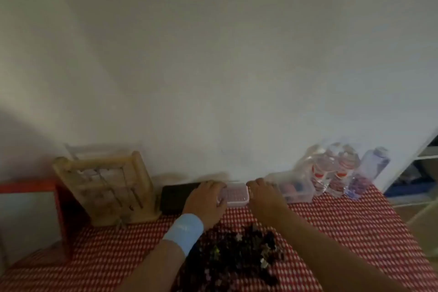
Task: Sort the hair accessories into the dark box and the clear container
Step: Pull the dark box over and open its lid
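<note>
While your left hand curls its fingers over the left end of the small clear plastic container, your right hand sits bent-fingered against its right end; blur hides whether that one actually grips. Light blue wristband on your left wrist. Container rests at the wall edge of the red-and-white checked tablecloth, with the flat black rectangular box just beside it on the left. Pile of dark mixed hair accessories lies nearer you, between your forearms. Farther out: second clear tub to the right, clear water bottles beyond it, pale wooden rack far left.
</note>
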Action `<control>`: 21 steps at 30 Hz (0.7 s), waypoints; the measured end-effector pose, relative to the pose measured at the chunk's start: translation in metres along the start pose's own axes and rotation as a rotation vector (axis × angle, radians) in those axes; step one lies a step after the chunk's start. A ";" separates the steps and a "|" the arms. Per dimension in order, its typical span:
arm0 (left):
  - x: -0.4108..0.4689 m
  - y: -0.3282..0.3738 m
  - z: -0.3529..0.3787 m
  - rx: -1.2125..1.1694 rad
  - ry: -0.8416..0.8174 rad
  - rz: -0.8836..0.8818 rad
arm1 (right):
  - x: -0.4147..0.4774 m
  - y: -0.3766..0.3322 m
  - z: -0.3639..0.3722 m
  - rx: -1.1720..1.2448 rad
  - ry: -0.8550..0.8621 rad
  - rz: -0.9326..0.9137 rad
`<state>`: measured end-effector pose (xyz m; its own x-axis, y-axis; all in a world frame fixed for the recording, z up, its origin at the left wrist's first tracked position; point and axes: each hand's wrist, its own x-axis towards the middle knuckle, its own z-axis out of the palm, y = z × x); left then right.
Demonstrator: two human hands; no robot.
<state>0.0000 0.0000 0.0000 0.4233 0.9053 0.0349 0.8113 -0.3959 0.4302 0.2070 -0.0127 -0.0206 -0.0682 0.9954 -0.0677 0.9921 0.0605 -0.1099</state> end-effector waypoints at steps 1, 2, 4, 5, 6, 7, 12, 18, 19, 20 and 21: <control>0.011 -0.001 0.005 0.001 -0.034 0.008 | 0.008 0.004 0.001 -0.011 -0.027 0.016; 0.020 0.000 0.009 0.020 -0.063 0.020 | 0.014 0.007 0.002 -0.024 -0.030 0.029; 0.041 -0.001 0.027 0.059 -0.133 0.032 | 0.026 0.022 0.012 -0.068 -0.077 0.082; 0.049 -0.001 0.039 0.067 -0.165 0.039 | 0.030 0.028 0.020 -0.076 -0.110 0.100; 0.055 -0.003 0.052 0.071 -0.194 0.057 | 0.033 0.034 0.031 -0.087 -0.136 0.105; 0.061 -0.004 0.062 0.074 -0.212 0.063 | 0.037 0.037 0.039 -0.094 -0.153 0.106; 0.086 -0.006 0.102 0.078 -0.190 0.114 | 0.054 0.052 0.075 -0.031 -0.188 0.072; 0.091 -0.008 0.115 0.108 -0.147 0.127 | 0.037 0.061 0.080 0.172 -0.005 0.071; 0.093 -0.007 0.114 0.101 -0.138 0.129 | 0.033 0.061 0.076 0.227 0.039 0.090; 0.094 -0.005 0.112 0.085 -0.130 0.125 | 0.032 0.061 0.072 0.264 0.086 0.085; 0.096 -0.002 0.111 0.061 -0.118 0.119 | 0.032 0.061 0.067 0.269 0.128 0.060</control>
<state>0.0833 0.0706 -0.0978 0.5596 0.8284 -0.0253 0.7739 -0.5114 0.3735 0.2586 0.0176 -0.0958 0.0208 0.9989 0.0411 0.9293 -0.0042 -0.3693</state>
